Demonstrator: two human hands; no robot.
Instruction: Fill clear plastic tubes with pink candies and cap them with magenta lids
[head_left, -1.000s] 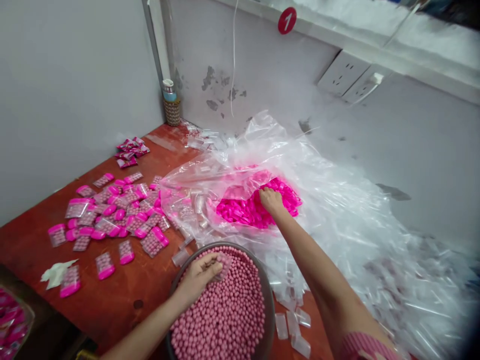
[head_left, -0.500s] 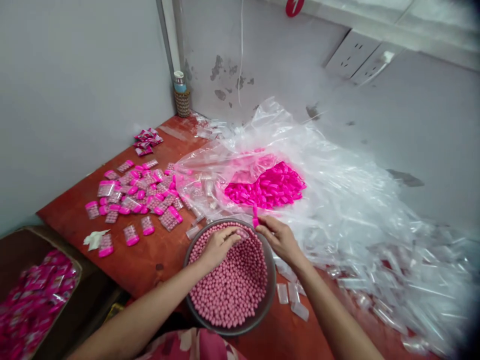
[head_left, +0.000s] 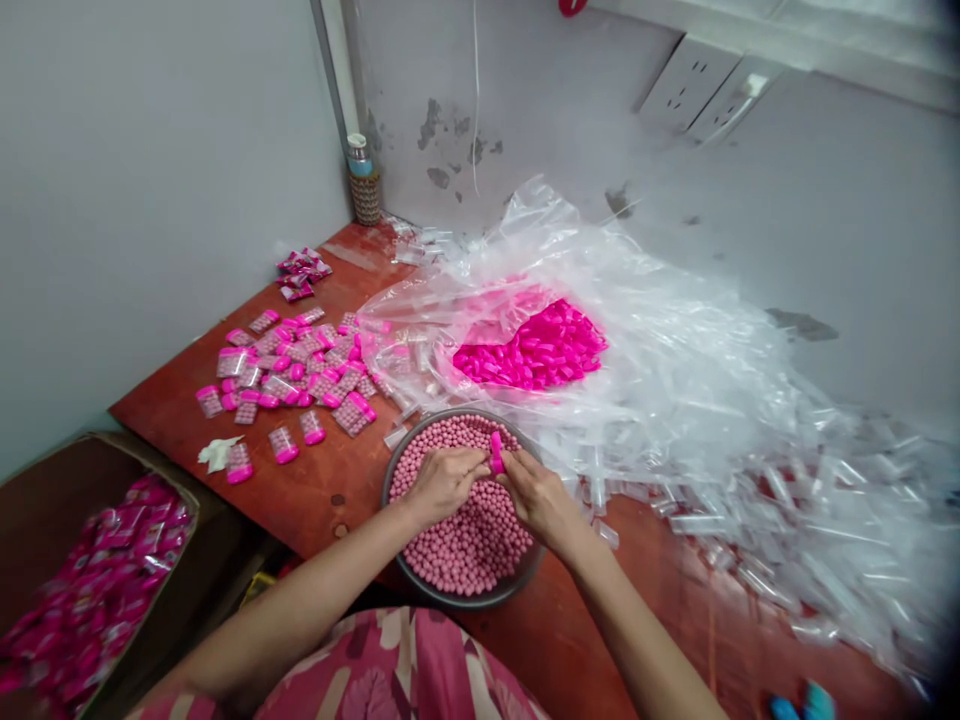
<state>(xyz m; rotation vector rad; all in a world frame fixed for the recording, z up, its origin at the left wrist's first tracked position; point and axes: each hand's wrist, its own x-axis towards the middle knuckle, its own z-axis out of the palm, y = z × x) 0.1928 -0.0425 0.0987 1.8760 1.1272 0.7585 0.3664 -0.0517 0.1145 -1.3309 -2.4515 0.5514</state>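
Note:
My left hand (head_left: 444,485) is closed over the bowl, its fingers pinching a small clear plastic container that they mostly hide. Right beside it, my right hand (head_left: 541,505) grips a bright pink plastic cap (head_left: 496,453) with a loop-like top. The two hands meet at the fingertips; whether the cap sits on the container I cannot tell. Beneath them stands a round grey bowl (head_left: 466,600) full of pink beads (head_left: 472,560). Behind it, a heap of pink caps (head_left: 544,350) lies in a large clear plastic bag (head_left: 645,300).
Bead-filled containers with pink caps (head_left: 300,365) are piled on the red table (head_left: 330,500), left of the bowl. Many clear containers (head_left: 750,520) spread to the right. A carton (head_left: 184,520) of shiny pink packets stands lower left. A bottle (head_left: 364,185) stands in the far corner.
My right hand has brought the pink cap down and left to my left hand, so the fingertips now meet. The camera view has shifted a little, showing blue objects at the bottom right.

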